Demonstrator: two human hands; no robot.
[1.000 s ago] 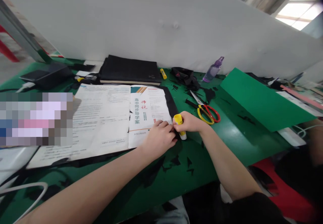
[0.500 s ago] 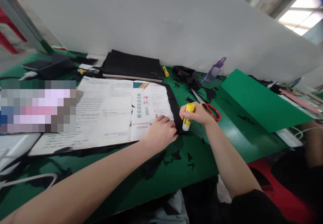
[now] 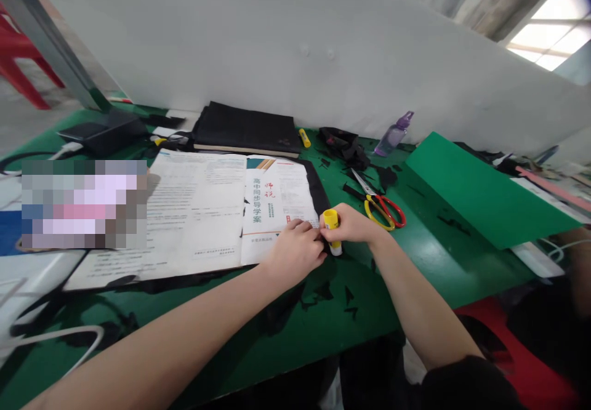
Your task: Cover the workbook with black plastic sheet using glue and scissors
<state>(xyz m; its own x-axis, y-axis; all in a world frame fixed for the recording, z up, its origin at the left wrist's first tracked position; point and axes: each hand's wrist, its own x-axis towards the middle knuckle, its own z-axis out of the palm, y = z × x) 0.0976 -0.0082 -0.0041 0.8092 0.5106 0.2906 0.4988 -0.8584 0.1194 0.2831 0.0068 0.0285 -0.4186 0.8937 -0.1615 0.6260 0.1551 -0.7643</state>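
Observation:
An opened book [image 3: 198,213] with printed pages lies on the green table, a black sheet [image 3: 318,191] showing past its right edge. My left hand [image 3: 298,251] rests on the lower right corner of the right page, its fingers curled and close together at the book's edge. In my right hand [image 3: 353,222] is a yellow glue stick [image 3: 331,219], held nearly upright with its white end down at the black sheet's lower corner. The two hands almost touch. Scissors [image 3: 376,200] with red and yellow handles lie just beyond my right hand.
Behind the book are a closed black book [image 3: 247,128], a small yellow tube [image 3: 304,138] and crumpled black material [image 3: 341,145]. A purple bottle [image 3: 393,136] stands near the wall. On the right is a green board [image 3: 489,194]. Black scraps [image 3: 323,292] litter the table [image 3: 369,311].
My right hand has moved left and down with the glue stick, from just off the edge to the corner by my left hand. My left hand stays on the book.

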